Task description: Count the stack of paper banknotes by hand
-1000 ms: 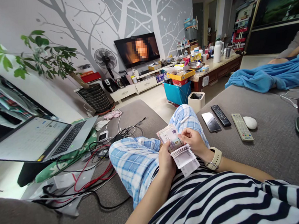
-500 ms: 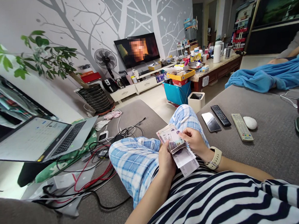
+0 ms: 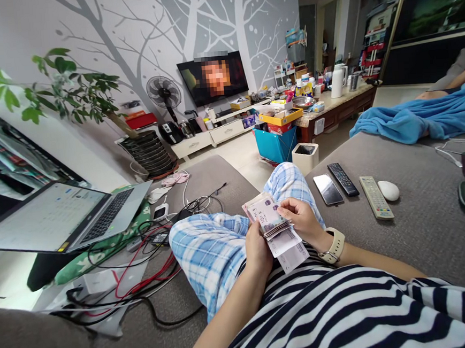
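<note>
A stack of banknotes (image 3: 267, 214) is held above my lap, between my crossed legs in blue plaid trousers. My left hand (image 3: 258, 251) is closed around the stack's left side, with the thumb lying on its face. At the upper right edge, the fingers of my right hand (image 3: 301, 219) are pinched on the notes. Several notes are folded down and fan out below the stack toward my striped shirt. A pale watch (image 3: 333, 245) sits on my right wrist.
On the sofa at my right lie a phone (image 3: 328, 189), a black remote (image 3: 343, 180), a beige remote (image 3: 376, 198) and a white mouse (image 3: 388, 190). To my left are a laptop (image 3: 110, 213) and tangled cables (image 3: 156, 287). A person's legs under a blue blanket (image 3: 416, 114) are at far right.
The top note showing a large 5 has been turned down, and a different note face now shows on the stack. Both hands stay nearly in place.
</note>
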Tool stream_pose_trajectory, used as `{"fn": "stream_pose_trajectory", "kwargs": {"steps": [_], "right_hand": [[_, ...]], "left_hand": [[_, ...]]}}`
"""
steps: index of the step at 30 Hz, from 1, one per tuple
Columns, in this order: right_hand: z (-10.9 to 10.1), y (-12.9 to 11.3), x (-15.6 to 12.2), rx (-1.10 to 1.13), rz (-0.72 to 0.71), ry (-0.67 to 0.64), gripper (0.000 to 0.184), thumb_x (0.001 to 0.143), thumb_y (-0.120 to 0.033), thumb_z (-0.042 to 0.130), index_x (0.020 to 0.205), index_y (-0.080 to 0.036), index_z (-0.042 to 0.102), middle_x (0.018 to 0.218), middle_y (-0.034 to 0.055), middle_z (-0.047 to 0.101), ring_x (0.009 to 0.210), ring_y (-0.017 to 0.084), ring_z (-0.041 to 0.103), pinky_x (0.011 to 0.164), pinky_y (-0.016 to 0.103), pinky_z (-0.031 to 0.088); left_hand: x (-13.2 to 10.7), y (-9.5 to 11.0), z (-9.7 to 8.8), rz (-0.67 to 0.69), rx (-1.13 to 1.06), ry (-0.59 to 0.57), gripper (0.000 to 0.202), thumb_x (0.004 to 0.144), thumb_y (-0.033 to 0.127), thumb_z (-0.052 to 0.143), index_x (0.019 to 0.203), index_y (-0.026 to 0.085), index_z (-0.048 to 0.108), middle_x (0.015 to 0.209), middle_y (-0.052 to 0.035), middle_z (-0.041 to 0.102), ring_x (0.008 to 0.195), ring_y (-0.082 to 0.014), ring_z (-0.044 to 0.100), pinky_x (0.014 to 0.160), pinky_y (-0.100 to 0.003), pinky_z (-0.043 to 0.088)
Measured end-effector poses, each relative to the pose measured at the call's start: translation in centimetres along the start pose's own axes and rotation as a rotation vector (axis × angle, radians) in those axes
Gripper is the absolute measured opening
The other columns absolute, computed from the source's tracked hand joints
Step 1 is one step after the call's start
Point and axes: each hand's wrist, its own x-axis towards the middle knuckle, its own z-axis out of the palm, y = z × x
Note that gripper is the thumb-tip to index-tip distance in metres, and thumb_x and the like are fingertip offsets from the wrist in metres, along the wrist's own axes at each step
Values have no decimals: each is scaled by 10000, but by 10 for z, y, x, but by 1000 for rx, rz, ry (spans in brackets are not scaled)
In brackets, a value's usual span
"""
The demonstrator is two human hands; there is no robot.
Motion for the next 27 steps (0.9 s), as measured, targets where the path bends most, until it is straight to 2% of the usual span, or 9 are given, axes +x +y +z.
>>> {"fn": "stream_pose_trajectory", "kwargs": {"steps": [9, 18, 27], "right_hand": [[0, -2, -1, -53, -45, -12, 241, 799, -414, 651, 731, -194, 581, 663, -13, 540, 599, 137, 480, 560, 268, 382], [0, -2, -1, -35, -28, -32, 281, 803, -448, 649, 717, -192, 572, 639, -21, 520, 583, 131, 460, 551, 266, 370], [0, -3, -2, -51, -43, -28, 289, 796, -468, 650, 731, -192, 593, 656, -13, 540, 601, 139, 476, 562, 265, 382]], "left_hand": [[-4, 3, 2, 19, 68, 19, 202, 670, 256, 671, 838, 145, 683, 786, -73, 721, 871, -263, 670, 769, -334, 508], [-1, 1, 1, -1, 3, -16, 255, 680, 279, 679, 893, 138, 676, 829, -78, 730, 894, -263, 671, 799, -351, 508], [-4, 3, 3, 16, 15, 2, 205, 671, 268, 686, 831, 139, 674, 798, -76, 726, 877, -267, 676, 787, -356, 519]]}}
